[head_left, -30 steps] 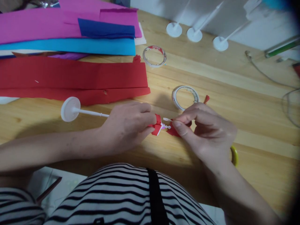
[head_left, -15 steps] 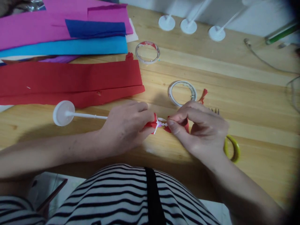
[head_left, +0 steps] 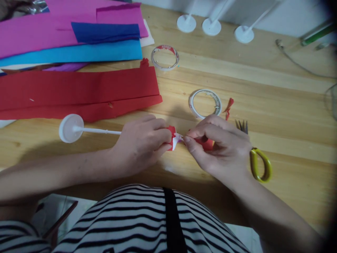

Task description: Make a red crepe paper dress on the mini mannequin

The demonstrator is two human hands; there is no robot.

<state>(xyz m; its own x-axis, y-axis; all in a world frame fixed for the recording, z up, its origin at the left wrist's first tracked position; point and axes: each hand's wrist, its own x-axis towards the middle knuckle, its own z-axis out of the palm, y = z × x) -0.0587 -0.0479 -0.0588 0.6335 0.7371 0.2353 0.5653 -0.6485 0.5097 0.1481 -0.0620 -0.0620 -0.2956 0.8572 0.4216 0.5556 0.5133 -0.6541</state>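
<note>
- Our left hand (head_left: 143, 140) is closed around the far end of the white stick (head_left: 97, 131), thumb and fingers pinched on a small wad of red paper (head_left: 171, 136) bunched at its tip
- The stick lies flat across the table (head_left: 263, 80), pointing left, with its round base (head_left: 71, 128) resting on the wood just below the red sheets (head_left: 79, 89)
- Our right hand (head_left: 221, 146) is curled, thumb and forefinger nipped together on a red strip (head_left: 206, 143) that runs back under the palm
- A second ago a bare stretch of the knobbly white tip showed between the two hands; now the right fingertips have come in against the left and only a sliver of white is left
- We judge from this that the strip has been drawn up tight to the stick's end, so the wrapping there looks under way and not yet finished
- The scissors (head_left: 259, 165) to the right were half hidden under the wrist and now lie in the open, yellow handle nearest us
- One tape ring (head_left: 205, 103) sits just beyond the right hand with a red scrap (head_left: 228, 105) beside it; a second ring (head_left: 165, 57) lies further back
- Blue paper (head_left: 79, 52) and pink paper (head_left: 34, 31) are stacked at the far left, and three more white stands (head_left: 212, 26) line the back edge
</note>
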